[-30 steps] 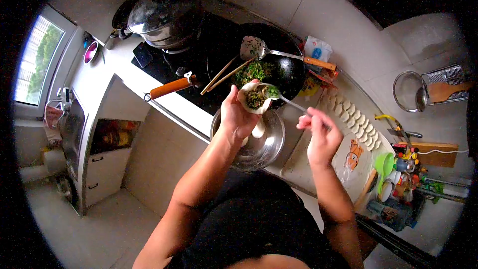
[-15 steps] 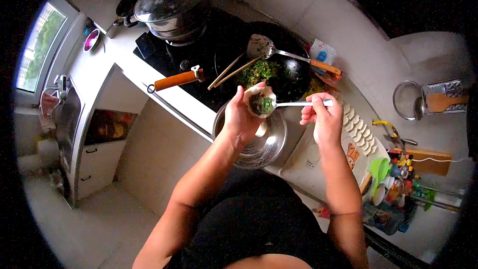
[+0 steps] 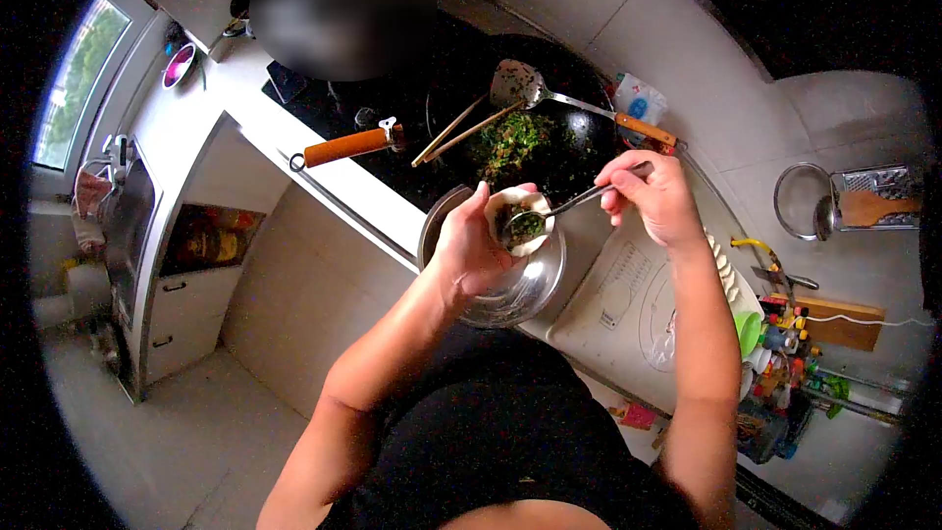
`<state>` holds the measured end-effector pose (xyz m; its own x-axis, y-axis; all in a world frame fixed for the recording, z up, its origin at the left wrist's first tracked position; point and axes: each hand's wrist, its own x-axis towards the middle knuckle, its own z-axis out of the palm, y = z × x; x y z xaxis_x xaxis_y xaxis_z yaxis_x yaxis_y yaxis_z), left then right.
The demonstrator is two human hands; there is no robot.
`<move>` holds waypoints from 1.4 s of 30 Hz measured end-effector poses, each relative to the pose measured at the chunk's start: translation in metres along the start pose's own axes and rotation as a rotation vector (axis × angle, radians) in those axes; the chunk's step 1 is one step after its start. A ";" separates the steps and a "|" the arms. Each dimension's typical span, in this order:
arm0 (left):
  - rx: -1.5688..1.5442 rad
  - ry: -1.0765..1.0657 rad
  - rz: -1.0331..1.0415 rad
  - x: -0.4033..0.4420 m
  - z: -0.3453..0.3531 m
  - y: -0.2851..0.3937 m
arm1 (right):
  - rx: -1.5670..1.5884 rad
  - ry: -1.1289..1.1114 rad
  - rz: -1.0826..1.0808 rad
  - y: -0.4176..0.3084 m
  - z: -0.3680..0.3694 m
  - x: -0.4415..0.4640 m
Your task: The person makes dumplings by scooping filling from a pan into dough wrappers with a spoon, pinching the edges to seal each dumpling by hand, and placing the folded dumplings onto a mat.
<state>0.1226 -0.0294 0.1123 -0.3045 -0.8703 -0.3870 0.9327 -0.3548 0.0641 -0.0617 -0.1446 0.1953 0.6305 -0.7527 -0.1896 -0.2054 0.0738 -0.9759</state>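
Cupped in my left hand (image 3: 463,247) is a round dumpling wrapper (image 3: 537,204) with dark green chopped filling (image 3: 527,227) in its middle. My right hand (image 3: 653,198) grips a metal spoon (image 3: 586,197) near the handle end, and the spoon's bowl rests in the filling. Under my left hand stands a steel mixing bowl (image 3: 542,285), partly hidden by it. Beyond both hands, a black wok (image 3: 581,149) contains more green filling (image 3: 515,142). A pair of chopsticks (image 3: 478,134) and a spatula (image 3: 577,104) lie across the wok.
White folded dumplings (image 3: 724,273) sit in a row at the right, partly behind my right forearm. The wok's wooden handle (image 3: 345,148) sticks out left. A blurred large pot (image 3: 343,15) stands at the back. Bottles (image 3: 785,339) crowd the far right.
My right hand has risen and moved slightly right, tilting the spoon more steeply. The spoon's bowl now presses lower in the wrapper, and my left hand has shifted slightly downward.
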 end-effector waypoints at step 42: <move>-0.209 -0.020 0.271 0.029 0.005 -0.014 | 0.061 0.698 -0.450 0.036 0.076 -0.069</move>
<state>0.0995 -0.0519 0.1050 -0.0420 -0.9307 -0.3633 0.9990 -0.0341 -0.0283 -0.0554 -0.0404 0.1647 0.0292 -0.9499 0.3111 0.0087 -0.3110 -0.9504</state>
